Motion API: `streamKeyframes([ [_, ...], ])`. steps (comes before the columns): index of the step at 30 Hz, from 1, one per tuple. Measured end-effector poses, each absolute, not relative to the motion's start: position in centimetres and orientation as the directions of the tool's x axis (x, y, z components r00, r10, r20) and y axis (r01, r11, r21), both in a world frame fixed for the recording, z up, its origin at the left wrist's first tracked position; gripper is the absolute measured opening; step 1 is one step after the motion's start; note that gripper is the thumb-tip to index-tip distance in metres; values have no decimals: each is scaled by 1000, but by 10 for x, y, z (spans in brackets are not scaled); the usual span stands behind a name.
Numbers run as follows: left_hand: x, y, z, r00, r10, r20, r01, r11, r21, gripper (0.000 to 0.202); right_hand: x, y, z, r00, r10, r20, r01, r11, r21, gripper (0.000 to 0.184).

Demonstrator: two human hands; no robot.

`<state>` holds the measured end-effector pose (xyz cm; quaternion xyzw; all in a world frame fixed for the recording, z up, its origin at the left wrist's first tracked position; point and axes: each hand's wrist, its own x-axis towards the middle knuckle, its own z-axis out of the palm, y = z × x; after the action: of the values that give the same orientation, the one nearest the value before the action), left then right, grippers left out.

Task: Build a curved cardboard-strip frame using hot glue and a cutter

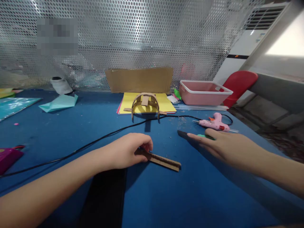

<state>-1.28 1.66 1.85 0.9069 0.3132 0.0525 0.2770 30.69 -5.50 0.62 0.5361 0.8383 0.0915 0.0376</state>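
Observation:
My left hand, thumb and fingers pinched together, grips one end of a narrow folded cardboard strip just over the blue table. The strip's free end points right, its corrugated edge showing. Farther right, my right hand is closed on a slim green-handled tool with a dark, blade-like tip; my index finger lies along it, and most of the handle is hidden. Just beyond that hand lies a pink glue gun with a clear stick in its back. An arched cardboard piece stands upright behind my left hand.
Behind the arch are yellow paper sheets and a cardboard panel. A pink basket stands back right. A black cord crosses the table. A black mat lies in front, folded turquoise paper at left.

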Motion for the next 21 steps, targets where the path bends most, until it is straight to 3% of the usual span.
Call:
streamKeyframes([
  [3, -11, 18, 16, 798, 593, -105, 509, -572, 643, 14, 301, -46, -2, -453, 892, -1, 846, 430, 315, 45],
  [5, -10, 17, 13, 802, 588, -105, 470, -512, 719, 14, 290, -44, 2, -470, 881, 53, 853, 439, 281, 39],
  [8, -4, 13, 10, 767, 638, -71, 381, -365, 850, 16, 261, -47, 22, -485, 863, 140, 868, 495, -45, 37],
  [10, 1, 9, 11, 706, 705, -60, 290, -211, 933, 22, 236, -51, 36, -502, 861, 77, 799, 496, -340, 35],
  [11, 3, 8, 12, 669, 740, -68, 238, -127, 963, 25, 225, -52, 40, -505, 862, 46, 769, 473, -429, 33],
  [17, 9, 1, 11, 419, 890, -181, -51, 222, 974, 46, 190, -45, 30, -354, 935, 5, 652, 251, -715, 13],
  [21, 10, -4, 2, 479, 841, -252, -92, 333, 938, 44, 192, -40, 14, -265, 963, -52, 463, 79, -883, 17],
])
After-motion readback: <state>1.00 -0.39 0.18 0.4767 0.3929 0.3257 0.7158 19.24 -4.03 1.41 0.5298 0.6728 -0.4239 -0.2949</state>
